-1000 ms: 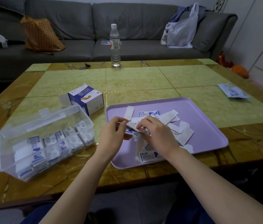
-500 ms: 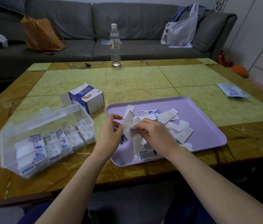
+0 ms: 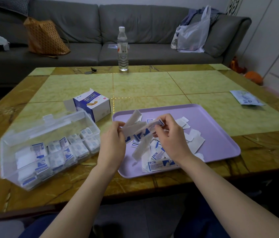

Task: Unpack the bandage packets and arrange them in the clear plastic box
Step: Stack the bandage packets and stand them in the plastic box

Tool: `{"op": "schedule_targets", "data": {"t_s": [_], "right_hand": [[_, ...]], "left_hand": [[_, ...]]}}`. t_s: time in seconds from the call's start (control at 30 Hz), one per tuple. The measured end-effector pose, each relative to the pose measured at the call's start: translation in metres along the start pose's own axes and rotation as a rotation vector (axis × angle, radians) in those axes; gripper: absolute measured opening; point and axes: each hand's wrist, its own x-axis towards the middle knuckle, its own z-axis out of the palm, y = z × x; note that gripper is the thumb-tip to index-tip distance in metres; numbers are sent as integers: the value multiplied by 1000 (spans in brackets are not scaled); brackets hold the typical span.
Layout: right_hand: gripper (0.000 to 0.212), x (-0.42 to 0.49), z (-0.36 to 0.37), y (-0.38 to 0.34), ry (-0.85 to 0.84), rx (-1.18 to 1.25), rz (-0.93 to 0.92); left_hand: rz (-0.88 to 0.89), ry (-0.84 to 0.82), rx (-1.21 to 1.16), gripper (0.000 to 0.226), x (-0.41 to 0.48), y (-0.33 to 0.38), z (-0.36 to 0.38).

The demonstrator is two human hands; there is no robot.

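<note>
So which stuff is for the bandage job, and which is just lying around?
For the job: bandage packets, clear plastic box, purple tray, bandage carton.
Lying about: water bottle, orange bag, white plastic bag, flat packet.

The fan of white-and-blue paper bandage packets (image 3: pixel 139 133) held between the left hand (image 3: pixel 112 146) and the right hand (image 3: pixel 171 136) is blurred and hides the left fingertips. The right hand covers part of the loose packets (image 3: pixel 159 164) on the lilac plastic tray (image 3: pixel 221 124). The clear plastic box (image 3: pixel 8 152) is blurred, its packets' print unreadable, and the small dark objects (image 3: pixel 90 71) at the far edge of the green-and-brown stone table (image 3: pixel 152 86) are too small to identify.
</note>
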Motion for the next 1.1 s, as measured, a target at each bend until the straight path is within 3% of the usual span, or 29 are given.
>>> {"op": "schedule_targets", "data": {"t_s": [0.1,0.33,0.43,0.6,0.77,0.93,1.0,1.1], "right_hand": [[6,1,0,1,52,27,13],[15,3,11,11,-18,-50,137],[14,3,14,14,-24,-139,121],[21,4,13,12,-78,-75,181],[31,0,12,19,-130,-218,171],[73,-5,17,27,-188,-569,-30],[68,-6,21,28,-245,-620,-115],[54,-10,27,29,-389,-559,-74]], "left_hand": [[-30,17,-16,24,1,1,-2],[5,-132,-88,18,-7,15,7],[44,-146,-84,18,-8,15,10],[114,-156,-44,18,-8,12,11],[214,-310,213,17,-8,-5,18],[276,-414,478,18,-13,-12,26],[324,-428,538,18,-14,-12,28],[367,-430,665,22,-16,-13,30]]}}
